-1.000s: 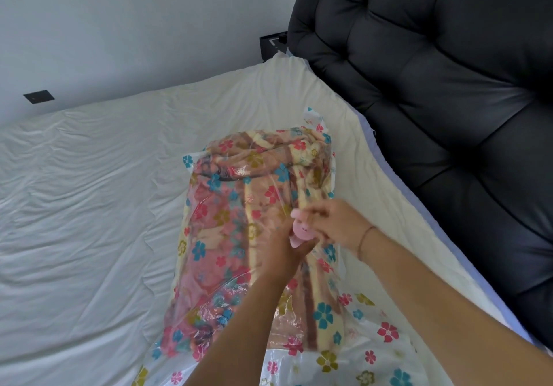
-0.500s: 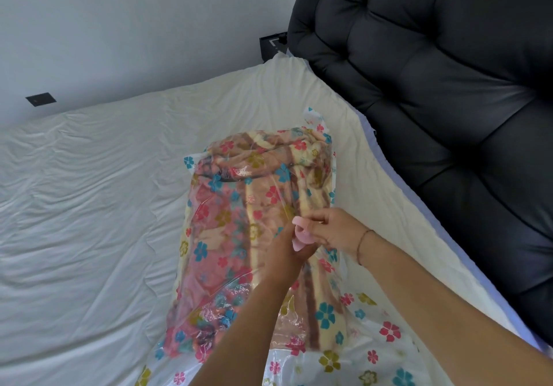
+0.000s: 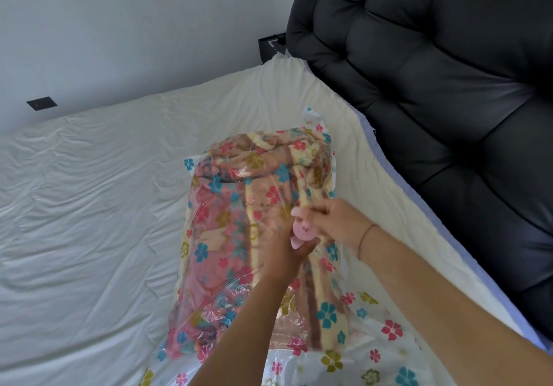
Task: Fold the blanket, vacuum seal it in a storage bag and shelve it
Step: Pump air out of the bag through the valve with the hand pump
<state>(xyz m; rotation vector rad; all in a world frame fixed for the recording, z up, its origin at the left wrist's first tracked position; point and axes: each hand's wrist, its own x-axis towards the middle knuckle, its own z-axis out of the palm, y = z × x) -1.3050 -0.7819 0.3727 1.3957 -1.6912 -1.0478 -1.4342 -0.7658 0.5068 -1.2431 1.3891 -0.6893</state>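
A clear storage bag [image 3: 209,254] printed with coloured flowers lies on the bed with the folded, brown-striped blanket [image 3: 260,158] inside it. A pink valve [image 3: 303,231] sits on the bag's upper face. My left hand [image 3: 284,257] grips the valve from below, thumb against its lower edge. My right hand [image 3: 338,224] comes from the right and pinches the valve's pink cap at its top. The bag's flat near end spreads out under my forearms.
The bed [image 3: 89,206] carries a creased white sheet that stretches far to the left. A black padded headboard [image 3: 449,86] runs along the right. A dark socket plate [image 3: 42,103] is on the wall, and a black box [image 3: 270,46] stands behind the bed corner.
Both hands stay at the pink valve. My right fingers have shifted slightly on the cap, and the bag has not moved.
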